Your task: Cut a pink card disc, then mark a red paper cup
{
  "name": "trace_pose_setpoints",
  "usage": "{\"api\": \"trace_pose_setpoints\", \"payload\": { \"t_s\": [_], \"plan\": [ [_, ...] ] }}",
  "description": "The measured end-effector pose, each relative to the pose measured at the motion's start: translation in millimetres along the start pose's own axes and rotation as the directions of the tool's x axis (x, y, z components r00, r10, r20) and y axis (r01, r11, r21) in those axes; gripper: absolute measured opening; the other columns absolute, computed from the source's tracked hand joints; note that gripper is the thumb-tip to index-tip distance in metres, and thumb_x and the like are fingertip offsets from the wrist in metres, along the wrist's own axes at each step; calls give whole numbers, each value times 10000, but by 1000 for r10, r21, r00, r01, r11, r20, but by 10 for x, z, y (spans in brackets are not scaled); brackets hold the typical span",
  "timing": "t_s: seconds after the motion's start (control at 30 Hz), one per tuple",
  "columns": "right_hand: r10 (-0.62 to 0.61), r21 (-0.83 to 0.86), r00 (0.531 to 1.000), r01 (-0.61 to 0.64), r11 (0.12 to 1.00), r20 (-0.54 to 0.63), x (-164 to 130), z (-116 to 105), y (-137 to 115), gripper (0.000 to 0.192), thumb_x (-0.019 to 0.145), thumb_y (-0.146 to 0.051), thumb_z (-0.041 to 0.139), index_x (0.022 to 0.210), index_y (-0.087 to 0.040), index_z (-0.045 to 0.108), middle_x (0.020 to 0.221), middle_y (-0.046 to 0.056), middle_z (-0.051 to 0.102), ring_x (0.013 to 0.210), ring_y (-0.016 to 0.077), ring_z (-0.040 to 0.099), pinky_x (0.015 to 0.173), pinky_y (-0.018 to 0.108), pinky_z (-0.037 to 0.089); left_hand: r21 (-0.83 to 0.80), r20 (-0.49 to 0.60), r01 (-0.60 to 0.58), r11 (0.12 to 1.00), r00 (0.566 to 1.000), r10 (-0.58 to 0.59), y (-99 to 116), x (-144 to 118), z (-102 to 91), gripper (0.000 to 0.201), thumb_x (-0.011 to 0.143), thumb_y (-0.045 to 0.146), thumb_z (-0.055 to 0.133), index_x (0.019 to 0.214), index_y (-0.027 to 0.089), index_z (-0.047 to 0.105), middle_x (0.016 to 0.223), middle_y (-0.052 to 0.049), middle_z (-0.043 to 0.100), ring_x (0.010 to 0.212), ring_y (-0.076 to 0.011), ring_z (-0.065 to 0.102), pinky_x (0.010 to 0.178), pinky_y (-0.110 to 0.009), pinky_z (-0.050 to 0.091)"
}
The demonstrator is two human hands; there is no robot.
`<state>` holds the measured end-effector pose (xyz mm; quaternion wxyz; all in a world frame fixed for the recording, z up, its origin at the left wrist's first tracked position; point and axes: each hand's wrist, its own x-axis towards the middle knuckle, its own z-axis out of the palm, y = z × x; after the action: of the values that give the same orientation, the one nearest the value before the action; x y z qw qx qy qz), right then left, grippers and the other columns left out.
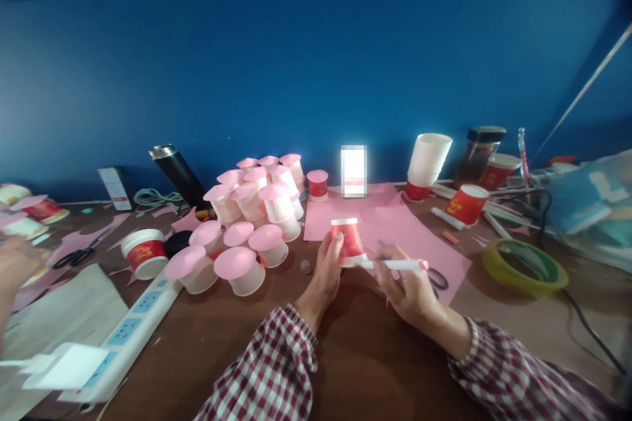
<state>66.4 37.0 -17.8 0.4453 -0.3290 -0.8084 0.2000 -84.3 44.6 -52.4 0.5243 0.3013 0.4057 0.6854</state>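
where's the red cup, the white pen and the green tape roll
red cup point(348, 241), head view, on its red printed side, held by the left hand
white pen point(395, 265), head view, on the middle of its barrel, held by the right hand
green tape roll point(524, 278), head view, on the near rim of the ring

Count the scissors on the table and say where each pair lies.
2. One pair of scissors lies at the left on pink scraps, near the red-banded cup. Another pair lies on the pink sheet, partly behind the right hand. More may be hidden.
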Motion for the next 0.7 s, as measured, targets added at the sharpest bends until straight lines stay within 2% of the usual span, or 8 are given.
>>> {"api": "trace_pose_setpoints", "payload": {
  "t_s": [0.17, 0.3, 0.47, 0.7],
  "plan": [
    [40, 29, 999, -40, 999, 3, -52, 25, 54, 91, 904, -234, 445, 856, -196, 512, 673, 6, 537, 540, 131, 523, 499, 242, 428, 3, 15, -1, 1000, 1000, 1, 6, 0, 2, 278, 790, 444, 596, 866, 178, 621, 772, -1, 622, 691, -136, 543, 665, -254, 405],
    [62, 50, 998, -62, 997, 6, -90, 46, 87, 86, 909, -249, 445, 891, -194, 509, 691, 15, 559, 545, 133, 547, 480, 232, 443, 14, -3, 8, 1000, 1000, -8, -6, 6, -13, 306, 767, 458, 615, 872, 171, 635, 787, -15, 629, 731, -153, 560, 713, -271, 414],
    [40, 25, 999, -39, 999, -13, -50, 26, 35, 92, 897, -260, 469, 870, -203, 536, 675, 15, 568, 541, 138, 550, 485, 238, 453, -26, -48, 41, 999, 998, -42, -63, 19, -64, 355, 724, 447, 662, 939, 168, 621, 833, -45, 645, 836, -193, 590, 780, -291, 427],
    [11, 24, 1000, -11, 1000, 8, -6, 5, 15, 93, 894, -234, 460, 839, -217, 533, 675, 19, 566, 570, 153, 547, 540, 274, 466, -24, -25, 47, 999, 999, -48, -57, 13, -60, 368, 732, 453, 648, 951, 159, 626, 837, -52, 657, 831, -195, 602, 793, -304, 431]
  ]
}}
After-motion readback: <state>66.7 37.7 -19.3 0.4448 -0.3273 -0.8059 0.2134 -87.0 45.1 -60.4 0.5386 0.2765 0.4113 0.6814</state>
